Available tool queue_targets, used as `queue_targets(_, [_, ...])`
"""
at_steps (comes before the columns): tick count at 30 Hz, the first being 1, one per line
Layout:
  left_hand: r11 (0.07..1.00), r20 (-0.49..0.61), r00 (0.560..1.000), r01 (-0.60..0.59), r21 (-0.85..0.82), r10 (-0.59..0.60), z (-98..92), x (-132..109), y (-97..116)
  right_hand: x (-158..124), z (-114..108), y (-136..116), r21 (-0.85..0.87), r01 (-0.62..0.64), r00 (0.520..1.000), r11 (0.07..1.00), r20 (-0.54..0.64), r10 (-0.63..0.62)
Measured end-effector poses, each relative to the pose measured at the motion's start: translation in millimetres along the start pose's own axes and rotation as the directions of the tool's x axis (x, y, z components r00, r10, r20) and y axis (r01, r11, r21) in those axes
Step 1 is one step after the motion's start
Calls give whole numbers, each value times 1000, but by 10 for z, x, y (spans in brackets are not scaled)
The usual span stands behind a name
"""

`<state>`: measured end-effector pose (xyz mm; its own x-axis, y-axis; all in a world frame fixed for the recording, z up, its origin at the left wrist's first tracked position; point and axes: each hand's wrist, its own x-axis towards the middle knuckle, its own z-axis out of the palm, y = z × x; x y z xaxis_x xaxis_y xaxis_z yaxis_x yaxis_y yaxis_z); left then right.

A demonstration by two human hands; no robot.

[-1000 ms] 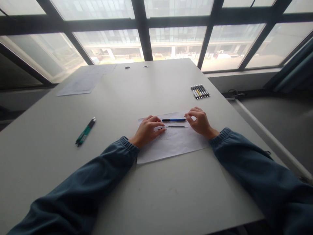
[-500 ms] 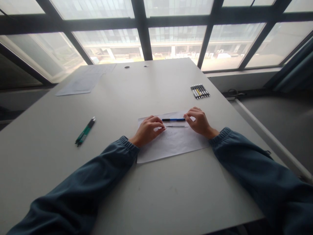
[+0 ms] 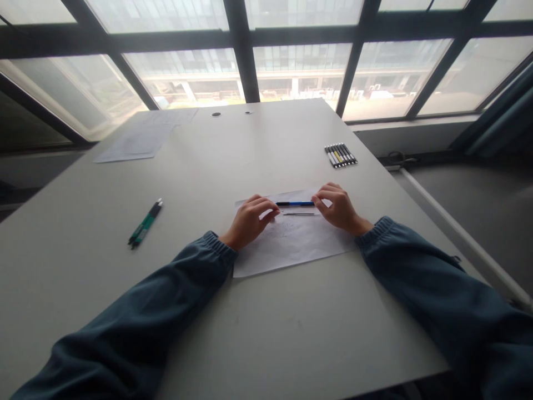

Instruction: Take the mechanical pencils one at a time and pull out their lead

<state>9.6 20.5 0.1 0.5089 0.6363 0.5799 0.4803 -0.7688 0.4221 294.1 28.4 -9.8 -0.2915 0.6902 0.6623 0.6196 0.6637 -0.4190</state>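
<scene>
A white sheet of paper (image 3: 291,244) lies on the grey table (image 3: 208,178) in front of me. On it rests a blue and black pen (image 3: 296,204), with a thin refill rod (image 3: 300,214) just below. My left hand (image 3: 250,222) has its fingers curled at the pen's left end. My right hand (image 3: 339,208) pinches the pen's right end. Both hands rest on the paper.
Two green and black pens (image 3: 145,224) lie at the left. A row of several pens (image 3: 340,155) sits at the far right near the table's edge. Loose papers (image 3: 141,139) lie at the far left corner. Large windows stand beyond the table.
My left fingers have moved up from the refill rod's left end to the pen's left end. My right hand has barely shifted.
</scene>
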Motion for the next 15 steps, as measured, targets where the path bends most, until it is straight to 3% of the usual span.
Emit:
queue_targets(8, [999, -60, 998, 29, 18, -28, 5, -3, -30, 9, -14, -16, 32, 45, 999, 999, 22, -45])
queue_targets(15, [999, -89, 996, 25, 24, -22, 12, 2, -38, 4, -23, -41, -16, 157, 950, 988, 277, -146])
